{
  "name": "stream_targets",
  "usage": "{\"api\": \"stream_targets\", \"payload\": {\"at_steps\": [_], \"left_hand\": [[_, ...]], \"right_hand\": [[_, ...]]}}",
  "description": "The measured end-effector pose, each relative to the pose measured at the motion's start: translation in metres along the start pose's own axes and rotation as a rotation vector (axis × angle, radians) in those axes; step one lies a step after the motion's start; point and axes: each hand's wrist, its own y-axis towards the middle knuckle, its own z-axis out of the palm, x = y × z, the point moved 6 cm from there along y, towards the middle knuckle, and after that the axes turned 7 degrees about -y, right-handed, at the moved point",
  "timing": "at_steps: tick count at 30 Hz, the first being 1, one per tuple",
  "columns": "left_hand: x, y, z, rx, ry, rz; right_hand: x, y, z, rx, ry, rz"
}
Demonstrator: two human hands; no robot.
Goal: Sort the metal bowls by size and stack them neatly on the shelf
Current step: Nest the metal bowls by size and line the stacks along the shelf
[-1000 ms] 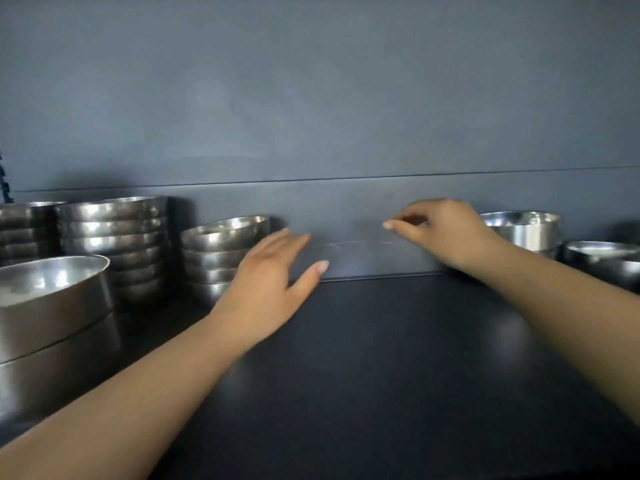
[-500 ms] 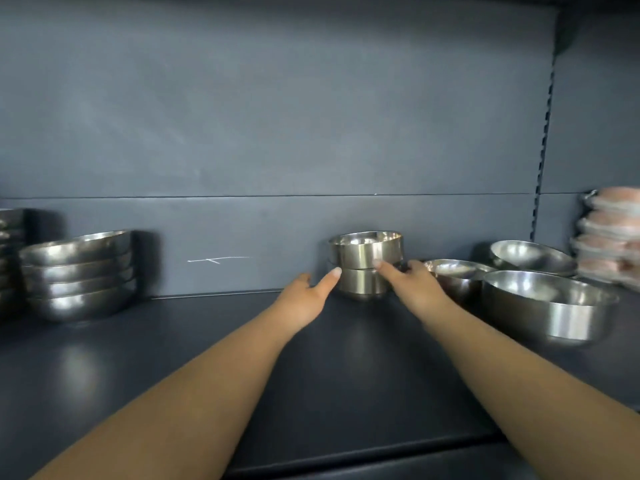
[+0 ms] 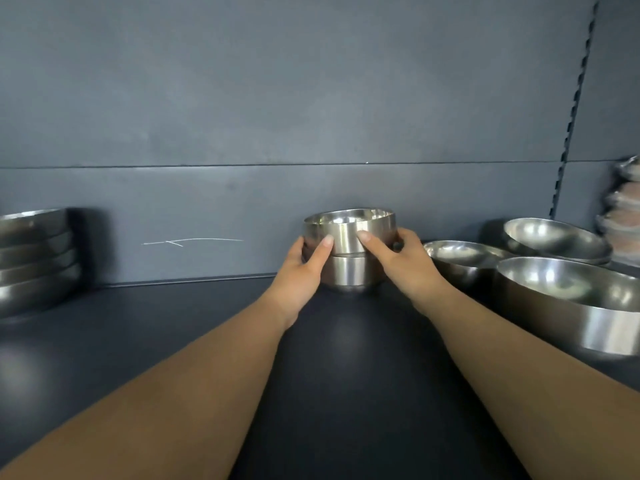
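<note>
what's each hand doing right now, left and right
left hand: closed, gripping the small bowl stack on its left side
right hand: closed, gripping the same stack on its right side

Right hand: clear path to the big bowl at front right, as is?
Probably yes, once freed. The right hand now grips the small two-bowl stack along with the left hand. The big bowl sits open beside the right forearm, nothing between them.
</note>
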Motion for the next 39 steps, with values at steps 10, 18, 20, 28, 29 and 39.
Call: {"api": "stream_targets", "payload": {"at_steps": [10,18,20,28,29,39], "left_hand": [[-0.005,-0.009,-0.016,-0.060,-0.080,0.024],[-0.017,-0.040,-0.048,-0.138,-0.006,0.073],[-0.025,-0.054,-0.058,-0.158,0.026,0.087],[-0.110,-0.136,-0.152,-0.403,0.143,0.371],[-0.123,-0.147,-0.170,-0.437,0.173,0.402],[-0.208,-0.251,-0.373,-0.732,0.409,0.640]], "right_hand": [[0.002,-0.005,0.013,0.049,-0.068,0.018],[0.019,-0.031,0.036,0.226,0.082,0.005],[0.027,-0.045,0.041,0.256,0.122,0.011],[0.134,-0.111,0.097,0.324,0.280,-0.175],[0.152,-0.119,0.109,0.332,0.297,-0.202],[0.293,-0.200,0.281,0.502,0.545,-0.343]]}}
